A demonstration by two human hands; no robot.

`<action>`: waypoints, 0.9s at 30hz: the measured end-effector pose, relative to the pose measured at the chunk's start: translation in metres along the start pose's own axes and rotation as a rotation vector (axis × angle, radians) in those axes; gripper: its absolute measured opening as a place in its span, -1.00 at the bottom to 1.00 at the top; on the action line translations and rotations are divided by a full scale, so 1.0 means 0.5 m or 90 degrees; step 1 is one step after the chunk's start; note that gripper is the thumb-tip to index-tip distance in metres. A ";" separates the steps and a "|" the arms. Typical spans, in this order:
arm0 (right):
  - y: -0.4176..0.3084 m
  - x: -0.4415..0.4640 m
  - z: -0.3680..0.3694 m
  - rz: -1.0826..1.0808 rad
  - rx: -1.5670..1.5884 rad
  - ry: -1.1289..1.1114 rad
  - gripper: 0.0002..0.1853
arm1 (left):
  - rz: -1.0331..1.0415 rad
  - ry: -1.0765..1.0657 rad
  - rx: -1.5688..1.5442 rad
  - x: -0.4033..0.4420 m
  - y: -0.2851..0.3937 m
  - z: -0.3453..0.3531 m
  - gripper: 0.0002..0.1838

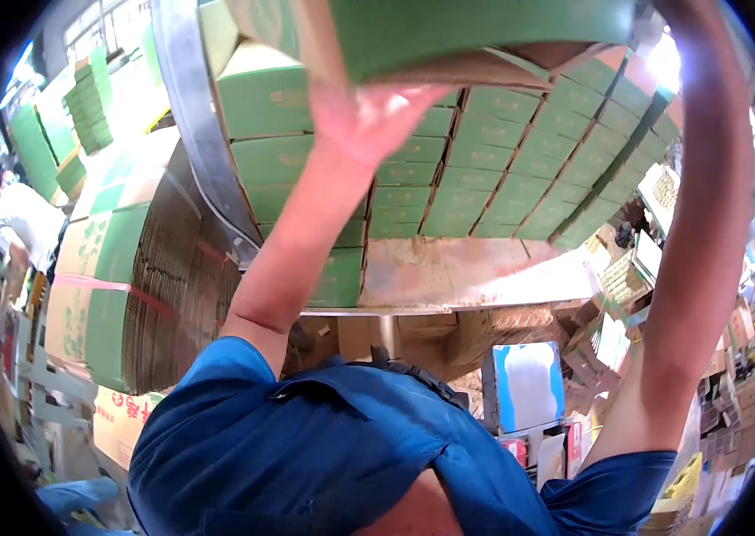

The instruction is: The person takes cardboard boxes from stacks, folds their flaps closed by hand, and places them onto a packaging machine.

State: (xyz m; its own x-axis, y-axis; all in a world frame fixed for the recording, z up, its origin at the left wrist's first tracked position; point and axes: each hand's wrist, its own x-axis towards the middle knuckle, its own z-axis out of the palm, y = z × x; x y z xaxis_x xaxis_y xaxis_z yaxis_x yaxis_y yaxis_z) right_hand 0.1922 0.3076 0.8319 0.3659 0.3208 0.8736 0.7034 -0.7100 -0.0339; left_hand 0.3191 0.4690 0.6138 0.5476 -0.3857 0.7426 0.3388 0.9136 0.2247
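A green cardboard box point(484, 31) is raised high at the top of the view, tilted and partly cut off by the frame edge. Under its near left edge, my left hand point(368, 121) supports it with the palm turned up, slightly blurred. My right hand point(683, 11) reaches up to the box's right side at the top edge, and its fingers are mostly out of frame. Behind and below the raised box, stacked green cartons point(475, 170) stand in columns on a wooden platform point(475, 268).
On the left, a strapped bundle of flattened cartons point(118, 277) stands beside a grey metal post point(203, 116). A person in white point(27, 219) is at the far left. Below the platform sits a blue and white box point(527, 386). Cardboard clutter point(739, 411) fills the right side.
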 end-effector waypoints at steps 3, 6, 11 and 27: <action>0.037 -0.043 0.031 0.132 -0.075 0.269 -0.69 | 0.003 -0.063 0.013 0.008 0.020 0.016 -0.35; 0.060 -0.079 0.020 0.219 -0.135 0.307 -0.70 | 0.000 -0.072 0.007 0.021 0.028 0.030 -0.42; 0.112 -0.185 -0.060 0.140 0.058 0.247 -0.67 | -0.077 -0.067 -0.023 0.061 -0.025 0.057 -0.52; 0.241 -1.342 -0.072 0.997 -0.069 0.646 -0.59 | -0.507 0.431 -0.267 -0.525 -0.769 -0.427 -0.66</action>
State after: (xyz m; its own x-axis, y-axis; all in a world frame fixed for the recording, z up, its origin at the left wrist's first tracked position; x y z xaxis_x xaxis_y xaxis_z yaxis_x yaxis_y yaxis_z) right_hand 0.0091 -0.0158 0.2590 0.0737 -0.9973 0.0030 0.0783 0.0028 -0.9969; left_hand 0.2084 0.1915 0.1978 0.3188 -0.9469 -0.0416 0.9380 0.3089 0.1571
